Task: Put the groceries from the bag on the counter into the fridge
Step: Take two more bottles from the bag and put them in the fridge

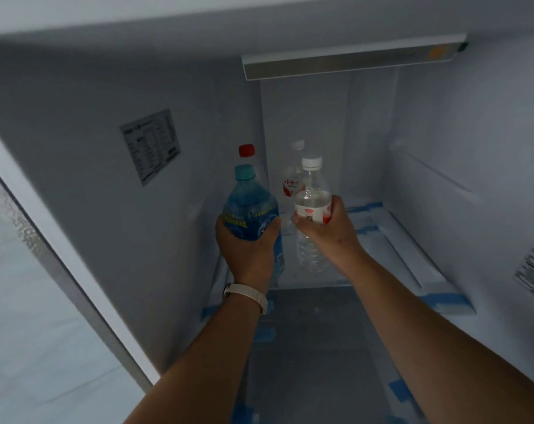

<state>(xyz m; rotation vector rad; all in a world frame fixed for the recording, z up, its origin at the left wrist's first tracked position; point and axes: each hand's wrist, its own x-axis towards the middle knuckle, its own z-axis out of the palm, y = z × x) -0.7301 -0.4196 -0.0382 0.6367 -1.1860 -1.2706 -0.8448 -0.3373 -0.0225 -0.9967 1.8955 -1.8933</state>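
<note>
- Two hands reach into the open fridge (76,123), each wrapped around a bottle.
- Far left, behind the rest, we note a red-capped bottle (246,150).
- Left hand (246,243), wristband (247,293) on its wrist, fingers closed around the blue bottle (247,203).
- Right hand (324,228), fingers closed around the clear bottle (311,191), which hangs over the shelf (391,240).
- Behind it stands a white-capped bottle (293,175).

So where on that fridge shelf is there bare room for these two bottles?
Free: the shelf's right side, between the clear water bottle and the right wall. Crowded: the back-left corner, where a red-capped bottle and a white-capped bottle stand behind the blue bottle.
</note>
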